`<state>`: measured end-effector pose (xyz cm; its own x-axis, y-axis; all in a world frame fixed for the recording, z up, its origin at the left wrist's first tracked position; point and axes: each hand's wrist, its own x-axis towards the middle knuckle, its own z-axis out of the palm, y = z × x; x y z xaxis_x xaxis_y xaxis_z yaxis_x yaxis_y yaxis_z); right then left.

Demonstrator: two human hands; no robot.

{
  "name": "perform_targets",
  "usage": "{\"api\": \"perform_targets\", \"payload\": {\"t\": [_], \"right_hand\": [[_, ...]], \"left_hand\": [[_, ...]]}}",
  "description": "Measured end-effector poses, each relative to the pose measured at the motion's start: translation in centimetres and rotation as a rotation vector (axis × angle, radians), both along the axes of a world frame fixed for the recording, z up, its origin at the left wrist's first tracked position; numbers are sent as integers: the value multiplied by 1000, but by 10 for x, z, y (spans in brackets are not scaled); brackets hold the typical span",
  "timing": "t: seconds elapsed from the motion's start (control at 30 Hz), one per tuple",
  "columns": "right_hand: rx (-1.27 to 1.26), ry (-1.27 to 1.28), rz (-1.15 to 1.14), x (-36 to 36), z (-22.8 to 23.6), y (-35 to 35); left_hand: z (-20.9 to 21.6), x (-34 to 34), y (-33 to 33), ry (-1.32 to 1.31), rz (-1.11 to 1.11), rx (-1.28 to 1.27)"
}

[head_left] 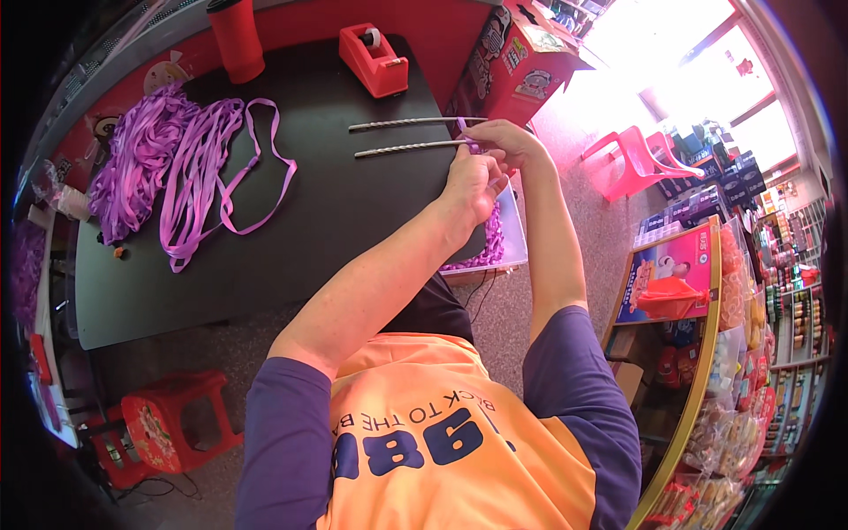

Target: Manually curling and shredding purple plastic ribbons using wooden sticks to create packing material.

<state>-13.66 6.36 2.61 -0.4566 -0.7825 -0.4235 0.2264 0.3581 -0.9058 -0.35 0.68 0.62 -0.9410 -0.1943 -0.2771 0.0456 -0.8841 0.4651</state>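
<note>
Purple ribbon point(474, 148), between left hand point(474, 187) and right hand point(505, 141), against metal rods point(406, 149)

Looks like a small shop: stocked shelves point(799, 305) along the right, bagged goods point(738, 406) packed beside a gold-edged cabinet point(708, 367), dark cartons point(707, 203) piled up near bright glazing point(742, 93). Black bench point(327, 212) inside.

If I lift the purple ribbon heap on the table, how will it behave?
The purple ribbon heap would likely droop, since its strands lie in limp folds. It may tangle, because loops overlap. It is probably light, being thin flat strips.
</note>
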Motion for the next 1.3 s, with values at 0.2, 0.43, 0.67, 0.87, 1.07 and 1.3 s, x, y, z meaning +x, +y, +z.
{"api": "perform_targets", "payload": {"t": [0.2,0.43,0.67,0.87,1.07,1.3], "right_hand": [[228,809,-72,-11,25,2],[-15,751,310,-44,10,-21],[102,241,477,-63,-3,-33],[114,511,569,-100,-3,8],[503,433,74,-101,-89,101],[954,860,172,-75,-303,192]], "left_hand": [[34,18,12,-127,-155,7],[34,46,-60,315,-356,-2030],[6,50,-84,-12,-84,-2588],[8,47,-83,-16,-82,-2559],[9,44,-83,-19,-140,-2571],[22,40,-75,31,-76,-2515]]}}
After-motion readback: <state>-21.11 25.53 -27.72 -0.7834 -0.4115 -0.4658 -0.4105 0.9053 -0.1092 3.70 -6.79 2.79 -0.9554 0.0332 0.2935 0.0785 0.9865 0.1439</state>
